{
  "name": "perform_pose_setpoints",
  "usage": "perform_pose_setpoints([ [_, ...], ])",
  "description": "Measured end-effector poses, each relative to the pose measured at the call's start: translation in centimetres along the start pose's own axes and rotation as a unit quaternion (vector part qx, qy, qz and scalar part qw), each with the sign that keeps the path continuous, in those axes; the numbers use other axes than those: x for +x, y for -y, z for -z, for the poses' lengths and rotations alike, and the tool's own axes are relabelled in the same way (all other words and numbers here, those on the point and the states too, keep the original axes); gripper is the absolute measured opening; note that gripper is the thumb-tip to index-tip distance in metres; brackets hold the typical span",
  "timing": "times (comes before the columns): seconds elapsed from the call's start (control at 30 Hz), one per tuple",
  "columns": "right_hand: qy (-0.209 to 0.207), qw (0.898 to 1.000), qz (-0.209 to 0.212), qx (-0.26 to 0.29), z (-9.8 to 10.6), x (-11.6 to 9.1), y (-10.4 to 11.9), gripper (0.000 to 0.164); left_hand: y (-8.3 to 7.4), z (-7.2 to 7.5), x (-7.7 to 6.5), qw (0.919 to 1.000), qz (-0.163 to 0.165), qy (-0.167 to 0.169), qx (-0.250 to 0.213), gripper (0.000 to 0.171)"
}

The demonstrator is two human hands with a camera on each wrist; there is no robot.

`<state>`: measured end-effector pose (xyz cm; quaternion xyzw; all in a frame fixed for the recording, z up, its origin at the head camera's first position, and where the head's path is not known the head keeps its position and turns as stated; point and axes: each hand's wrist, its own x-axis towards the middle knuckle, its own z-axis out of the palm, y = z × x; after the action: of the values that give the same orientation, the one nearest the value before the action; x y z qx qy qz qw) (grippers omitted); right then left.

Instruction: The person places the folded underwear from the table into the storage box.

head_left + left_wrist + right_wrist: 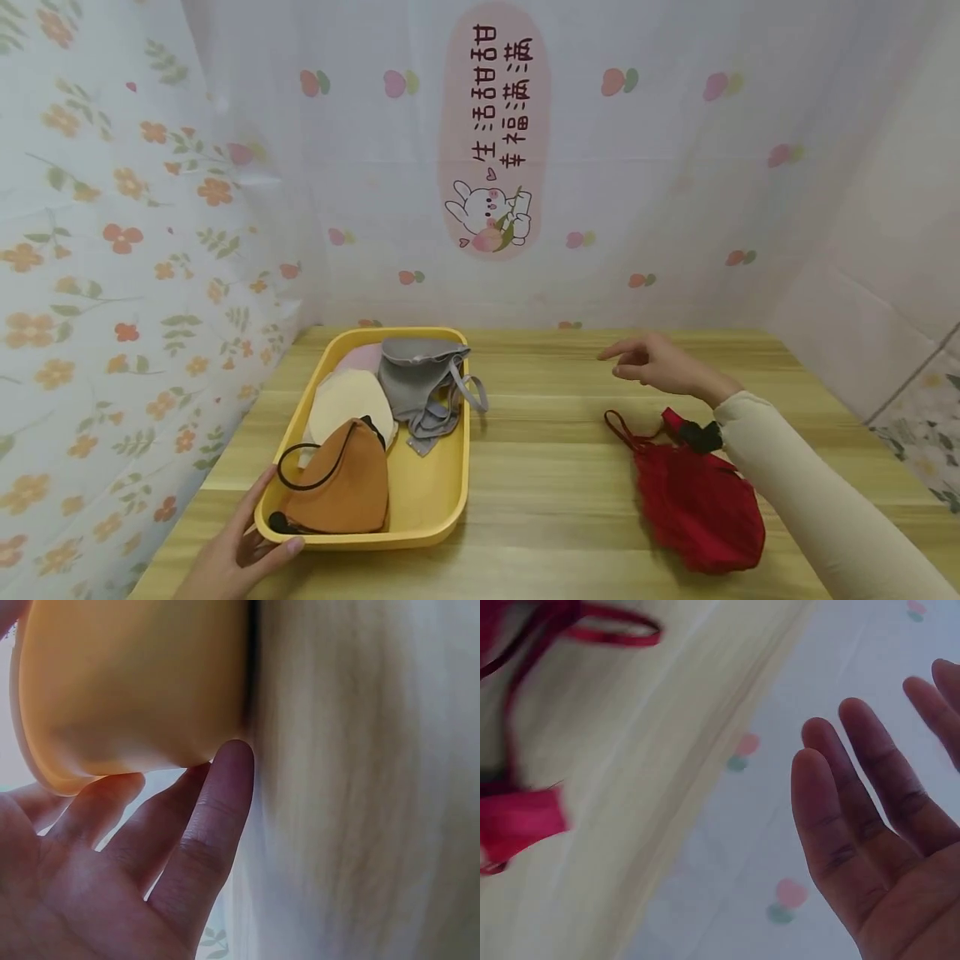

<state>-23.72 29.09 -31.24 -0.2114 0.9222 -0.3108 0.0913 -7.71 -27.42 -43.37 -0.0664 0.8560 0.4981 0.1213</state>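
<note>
My left hand (pixel 236 546) grips the near left corner of a yellow tray (pixel 465 467), thumb at the front rim and fingers along the side. In the left wrist view, the fingertips (pixel 236 761) touch the tray's outer wall (pixel 135 690). My right hand (pixel 656 364) hovers over the table's right half, holding nothing. Its fingers are spread in the right wrist view. Below the right forearm lies a red cloth item (pixel 701 508) with thin straps and a dark patch. The tray holds an orange-brown cloth item (pixel 348 483) with a black cord loop.
Also in the tray are a cream cloth item (pixel 348 404), a pink one (pixel 360 358) and a grey one (pixel 408 379) whose strap hangs over the right rim. A wooden table (pixel 540 500) carries everything. Patterned white curtains (pixel 637 167) stand behind and at the left.
</note>
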Motion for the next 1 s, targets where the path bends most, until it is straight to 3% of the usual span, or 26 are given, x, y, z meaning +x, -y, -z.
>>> perform_pose_setpoints([
  [0.33,-0.059,0.998,0.021,-0.021,-0.7,-4.9,-4.5,0.022,0.0,0.5,0.0,0.9999,0.000,-0.007,0.008,0.104],
  [0.47,-0.035,0.998,0.038,-0.020,-0.8,-7.7,-6.3,0.013,0.0,-0.2,0.1,1.0000,-0.003,-0.005,-0.002,0.104],
  [0.6,0.007,1.000,0.018,0.013,-1.4,-9.8,-8.2,0.007,-0.1,-0.4,0.0,0.9999,-0.002,-0.009,-0.004,0.105],
  [0.67,0.011,1.000,0.009,0.016,-1.9,-10.3,-8.9,0.010,-0.1,-0.4,0.0,0.9999,-0.002,-0.013,-0.001,0.105],
  [0.8,-0.006,0.999,0.033,0.020,-2.9,-11.0,-10.0,0.024,-0.1,-0.2,0.1,0.9999,-0.003,-0.013,0.004,0.105],
  [1.0,-0.005,0.997,0.069,0.046,-3.7,-11.4,-11.0,0.024,0.1,-0.6,0.1,0.9998,-0.006,-0.018,-0.006,0.105],
])
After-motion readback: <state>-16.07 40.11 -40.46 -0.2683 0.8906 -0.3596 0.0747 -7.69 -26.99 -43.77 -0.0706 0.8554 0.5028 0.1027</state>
